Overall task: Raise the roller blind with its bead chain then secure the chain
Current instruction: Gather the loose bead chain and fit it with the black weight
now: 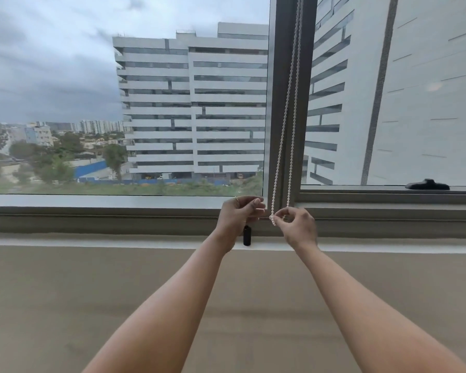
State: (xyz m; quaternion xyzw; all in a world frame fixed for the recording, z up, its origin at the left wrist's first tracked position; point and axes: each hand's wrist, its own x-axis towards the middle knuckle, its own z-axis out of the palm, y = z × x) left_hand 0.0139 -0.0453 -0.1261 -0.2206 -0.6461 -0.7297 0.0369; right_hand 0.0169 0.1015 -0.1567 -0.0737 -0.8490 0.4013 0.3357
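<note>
A white bead chain point(288, 103) hangs in two strands down the grey window mullion point(304, 103) from above the frame. My right hand point(297, 226) pinches the bottom loop of the chain between thumb and fingers, just in front of the lower window frame. My left hand point(238, 216) is curled beside it to the left, fingers closed near the mullion's foot; what it grips is too small to make out. A small black cylinder point(247, 235) shows just below my left hand. The roller blind itself is out of view.
A wide beige sill point(92, 292) stretches below the window. A black window handle point(427, 184) sits on the right pane's lower frame. Office buildings and grey sky fill the glass.
</note>
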